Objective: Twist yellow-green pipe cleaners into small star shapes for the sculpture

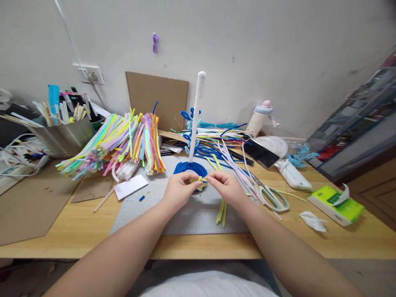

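Note:
My left hand (pixel 179 189) and my right hand (pixel 228 189) meet over the grey mat (pixel 192 218), fingertips pinched on a small bent yellow pipe cleaner (pixel 200 179). Just behind them lies a round blue base (pixel 182 167), partly hidden by my left hand. A white wrapped post (pixel 197 117) rises from its back, leaning slightly. Blue looped pipe-cleaner shapes (pixel 187 138) show beside the post. Several yellow pipe cleaner strips (pixel 221 213) lie on the mat by my right wrist. Under my fingertips there is more yellow, whose shape I cannot make out.
Big bundles of coloured pipe cleaners (pixel 123 142) lie at left, near a metal pot of sticks (pixel 64 138). Scissors (pixel 274 198), a black phone (pixel 261 152), a white glue-gun-like device (pixel 292 174) and a green tissue pack (pixel 337 204) are at right. Cardboard (pixel 157 99) leans on the wall.

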The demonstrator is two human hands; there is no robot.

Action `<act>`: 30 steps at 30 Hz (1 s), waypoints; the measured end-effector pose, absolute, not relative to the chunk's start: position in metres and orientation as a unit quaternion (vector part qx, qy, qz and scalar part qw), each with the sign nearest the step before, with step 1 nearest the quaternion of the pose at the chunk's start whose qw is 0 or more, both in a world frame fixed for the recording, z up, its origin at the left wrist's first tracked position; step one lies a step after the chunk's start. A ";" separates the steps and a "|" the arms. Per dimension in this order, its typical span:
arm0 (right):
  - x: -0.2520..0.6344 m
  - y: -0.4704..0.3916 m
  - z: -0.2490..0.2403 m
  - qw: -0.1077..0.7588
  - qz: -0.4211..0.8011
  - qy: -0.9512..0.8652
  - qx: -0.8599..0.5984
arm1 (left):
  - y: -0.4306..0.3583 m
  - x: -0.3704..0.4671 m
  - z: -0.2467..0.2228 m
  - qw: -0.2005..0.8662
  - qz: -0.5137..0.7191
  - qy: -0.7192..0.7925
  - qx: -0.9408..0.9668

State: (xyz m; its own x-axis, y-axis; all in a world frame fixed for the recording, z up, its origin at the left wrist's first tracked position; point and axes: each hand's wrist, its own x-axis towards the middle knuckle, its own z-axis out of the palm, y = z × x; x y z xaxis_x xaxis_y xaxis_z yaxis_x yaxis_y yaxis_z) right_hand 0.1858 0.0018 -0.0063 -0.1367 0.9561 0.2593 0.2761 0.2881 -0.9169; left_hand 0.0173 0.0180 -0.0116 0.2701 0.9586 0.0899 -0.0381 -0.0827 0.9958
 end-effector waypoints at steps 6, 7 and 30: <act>0.192 0.001 0.005 0.491 0.490 -0.586 -0.419 | 0.020 0.016 -0.004 0.719 0.457 0.335 0.402; 0.190 0.000 0.005 0.494 0.511 -0.572 -0.410 | 0.020 0.016 -0.004 0.733 0.457 0.326 0.385; 0.157 -0.007 -0.020 0.597 0.557 -0.409 -0.407 | 0.014 0.025 -0.011 0.732 0.486 0.285 0.382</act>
